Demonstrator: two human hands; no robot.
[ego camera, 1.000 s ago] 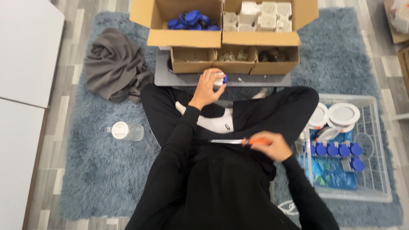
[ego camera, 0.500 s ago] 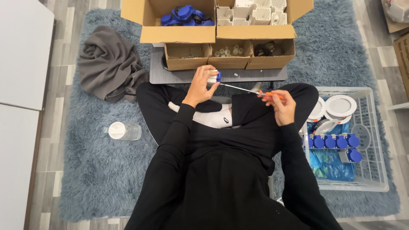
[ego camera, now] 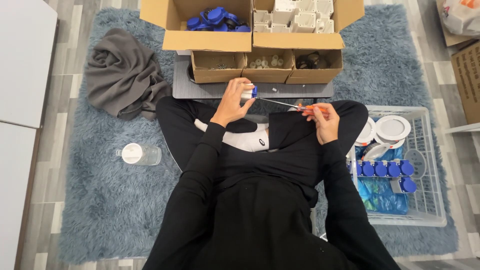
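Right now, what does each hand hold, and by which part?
The left hand grips a small white-and-blue part around its body. The right hand holds a screwdriver by its orange handle.

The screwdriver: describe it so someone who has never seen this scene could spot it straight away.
Start at the blue shaggy rug where the person sits cross-legged, then look above their knees. The screwdriver runs between the two hands: orange handle in the right hand, thin metal shaft reaching to the small white and blue part in the left hand. It is the only orange-handled, long thin tool here.
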